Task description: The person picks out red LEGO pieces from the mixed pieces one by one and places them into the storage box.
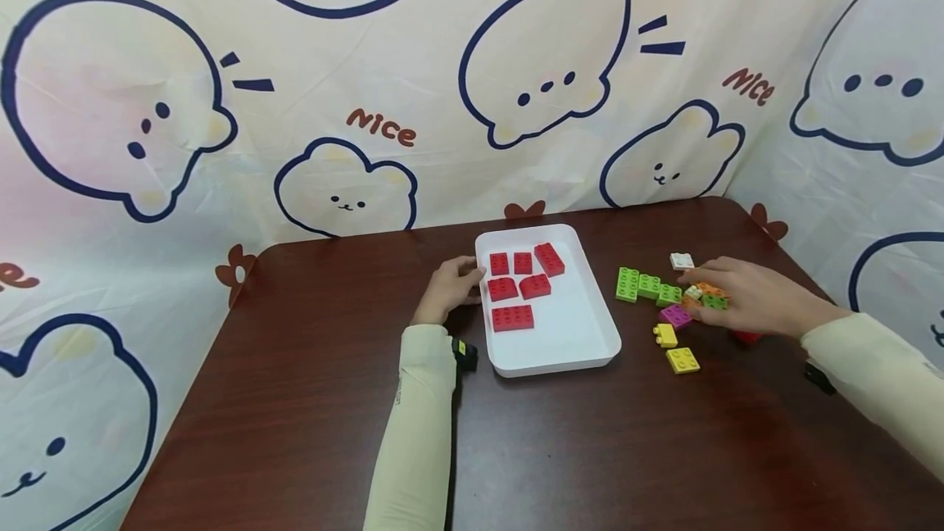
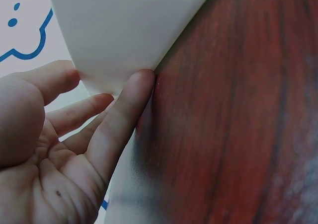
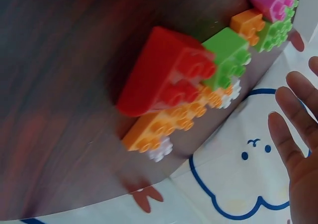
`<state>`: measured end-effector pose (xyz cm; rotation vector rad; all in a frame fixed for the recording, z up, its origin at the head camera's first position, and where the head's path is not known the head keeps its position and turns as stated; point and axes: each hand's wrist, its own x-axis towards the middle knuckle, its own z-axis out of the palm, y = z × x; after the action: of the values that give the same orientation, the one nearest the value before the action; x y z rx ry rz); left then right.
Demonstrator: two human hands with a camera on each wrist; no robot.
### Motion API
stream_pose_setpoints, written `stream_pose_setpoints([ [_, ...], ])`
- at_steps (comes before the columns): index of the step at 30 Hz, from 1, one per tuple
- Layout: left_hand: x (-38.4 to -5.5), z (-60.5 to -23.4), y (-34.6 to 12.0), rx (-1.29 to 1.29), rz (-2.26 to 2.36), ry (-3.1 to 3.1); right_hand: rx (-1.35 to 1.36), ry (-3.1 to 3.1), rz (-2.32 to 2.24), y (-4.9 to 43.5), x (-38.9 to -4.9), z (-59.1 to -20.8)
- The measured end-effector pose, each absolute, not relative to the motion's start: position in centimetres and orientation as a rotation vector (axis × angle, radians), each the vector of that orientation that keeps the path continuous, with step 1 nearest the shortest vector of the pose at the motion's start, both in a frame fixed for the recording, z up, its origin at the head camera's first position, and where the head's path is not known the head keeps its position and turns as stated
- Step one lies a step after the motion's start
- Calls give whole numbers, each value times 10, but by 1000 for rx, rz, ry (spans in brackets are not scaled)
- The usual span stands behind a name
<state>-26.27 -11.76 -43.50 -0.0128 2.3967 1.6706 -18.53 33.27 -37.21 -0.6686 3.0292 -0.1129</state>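
Note:
My left hand [image 1: 447, 289] is at the left side of a white tray [image 1: 549, 351], and in the left wrist view its fingertips [image 2: 141, 82] touch the tray's outer wall. Inside the tray lie several red toy bricks [image 1: 512, 318], grouped toward its left and far part. On the right, my right hand [image 1: 745, 295] reaches over a loose pile of bricks, its fingers extended. Under and around it are an orange brick [image 3: 169, 119], a green brick [image 3: 226, 52] and a red brick [image 3: 166, 70]. In the right wrist view nothing is between the fingers.
Between tray and pile, green bricks [image 1: 627, 284] lie in a row. A purple brick [image 1: 674, 316], yellow bricks [image 1: 683, 360] and a white brick [image 1: 682, 261] are nearby. The dark wooden table [image 1: 295, 400] meets a printed cloth [image 1: 442, 179] at the back and sides.

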Motion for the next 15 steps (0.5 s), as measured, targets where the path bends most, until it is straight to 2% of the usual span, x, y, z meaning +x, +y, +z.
stream_pose_setpoints([
  [15,-264,-436,-118,-19,1667,2394,-639,3002,-43,364,-170,-384],
])
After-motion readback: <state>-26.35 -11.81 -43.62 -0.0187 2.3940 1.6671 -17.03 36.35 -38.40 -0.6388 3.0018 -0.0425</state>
